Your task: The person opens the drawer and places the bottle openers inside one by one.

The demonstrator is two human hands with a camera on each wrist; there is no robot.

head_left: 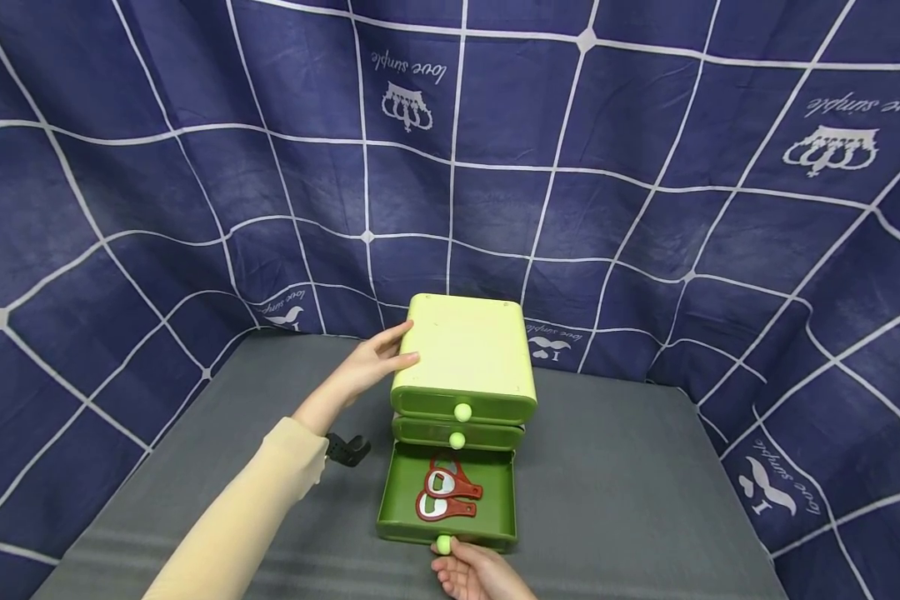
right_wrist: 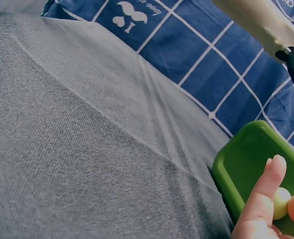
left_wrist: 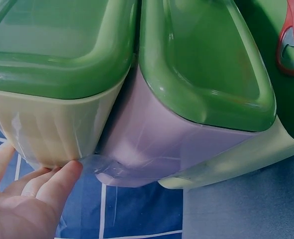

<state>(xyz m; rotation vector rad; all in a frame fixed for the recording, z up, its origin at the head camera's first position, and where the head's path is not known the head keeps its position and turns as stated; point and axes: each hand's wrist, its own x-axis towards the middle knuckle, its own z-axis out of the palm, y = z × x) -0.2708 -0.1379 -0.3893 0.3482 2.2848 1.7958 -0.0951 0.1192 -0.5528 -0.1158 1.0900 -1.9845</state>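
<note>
A small three-tier drawer cabinet (head_left: 468,346) has a pale yellow-green top and green drawer fronts. Its bottom drawer (head_left: 396,496) is pulled out toward me, and red bottle openers (head_left: 453,508) with pale round heads lie inside it, overlapping. My left hand (head_left: 375,358) rests on the top tier's left side, thumb near the upper edge; the left wrist view shows its fingertips (left_wrist: 73,169) against the pale side wall. With thumb and finger, my right hand (head_left: 480,573) pinches the round light-green knob (right_wrist: 281,203) of the bottom drawer. The upper two drawers are closed.
Grey cloth (head_left: 630,483) covers the table under and around the cabinet. Behind it and at both sides hangs a blue curtain (head_left: 495,192) with white grid lines. A black band (head_left: 348,450) sits on my left wrist.
</note>
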